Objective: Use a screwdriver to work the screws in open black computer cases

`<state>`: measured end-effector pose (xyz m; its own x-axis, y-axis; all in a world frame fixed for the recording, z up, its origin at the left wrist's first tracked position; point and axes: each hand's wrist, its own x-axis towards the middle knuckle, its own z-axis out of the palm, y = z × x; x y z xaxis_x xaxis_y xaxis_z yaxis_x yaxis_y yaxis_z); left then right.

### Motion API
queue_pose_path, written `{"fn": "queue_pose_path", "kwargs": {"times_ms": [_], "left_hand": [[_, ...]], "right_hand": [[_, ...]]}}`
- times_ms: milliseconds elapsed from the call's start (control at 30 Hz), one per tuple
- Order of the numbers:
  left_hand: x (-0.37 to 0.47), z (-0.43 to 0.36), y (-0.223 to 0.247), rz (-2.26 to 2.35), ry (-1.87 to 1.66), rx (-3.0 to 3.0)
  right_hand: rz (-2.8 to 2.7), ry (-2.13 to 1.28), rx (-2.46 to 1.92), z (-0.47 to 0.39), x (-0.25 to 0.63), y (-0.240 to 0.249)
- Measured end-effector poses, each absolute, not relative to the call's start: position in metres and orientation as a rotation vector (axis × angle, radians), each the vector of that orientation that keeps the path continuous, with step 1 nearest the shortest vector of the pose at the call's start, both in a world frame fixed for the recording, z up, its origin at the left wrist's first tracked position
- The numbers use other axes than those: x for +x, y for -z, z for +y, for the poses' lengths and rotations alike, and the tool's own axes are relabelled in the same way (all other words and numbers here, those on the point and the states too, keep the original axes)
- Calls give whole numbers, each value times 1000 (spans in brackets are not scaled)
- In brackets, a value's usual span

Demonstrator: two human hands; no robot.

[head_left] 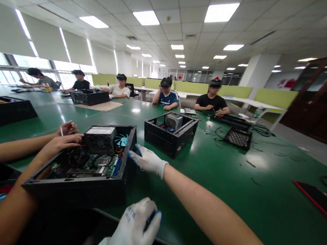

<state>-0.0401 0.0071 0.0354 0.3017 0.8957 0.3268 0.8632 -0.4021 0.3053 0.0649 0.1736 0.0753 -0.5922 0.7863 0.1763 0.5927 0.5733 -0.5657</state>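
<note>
An opened black computer case (73,191) lies tilted at the near table edge. In it are a power supply (98,140), a turquoise fan (121,140) and a green motherboard (92,164). My right hand (150,161), in a white glove with blue fingertips, reaches to the case's right wall, its fingers stretched and thumb apart. My left hand (137,226), gloved alike, is at the table edge below, fingers curled in; whatever they may hold is hidden. A co-worker's bare hands are at the case's left side, one hand (62,143) resting by the power supply.
A second open computer case (171,132) stands ahead on the green table (214,190). Farther right lie a black tray of small parts (238,139), cables (264,130) and a red-edged black mat (316,200). Several people sit across the table. Another case (8,112) is at far left.
</note>
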Motion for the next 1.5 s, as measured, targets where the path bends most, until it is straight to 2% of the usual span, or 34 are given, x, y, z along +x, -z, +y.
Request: {"fn": "queue_pose_path", "kwargs": {"times_ms": [167, 333, 433, 633, 833, 1000, 1133, 1267, 1500], "left_hand": [[-21, 9, 43, 1797, -896, 2288], [-20, 26, 63, 1949, -850, 2254], [-14, 27, 67, 2001, -912, 2246], [-13, 27, 74, 2005, -1026, 2277], [-14, 28, 77, 1951, -1158, 2261], [-18, 23, 66, 1822, -1333, 2161], [-17, 8, 35, 1721, -1494, 2081], [-8, -9, -5, 1642, -1510, 2081], [12, -16, -48, 1497, -1548, 2178]], "right_hand": [[-2480, -246, -1302, 235, 113, -101], [-2476, 13, -1644, 295, 168, -108], [-2514, 124, -1699, 308, 179, -101], [-2591, 302, -1662, 289, 174, -99], [-2663, 416, -1511, 208, 178, -99], [-2697, 368, -1265, 103, 189, -100], [-2764, 42, -1065, 42, 215, -113], [-2819, -267, -852, 35, 252, -124], [-2705, -181, -813, 64, 281, -103]]}}
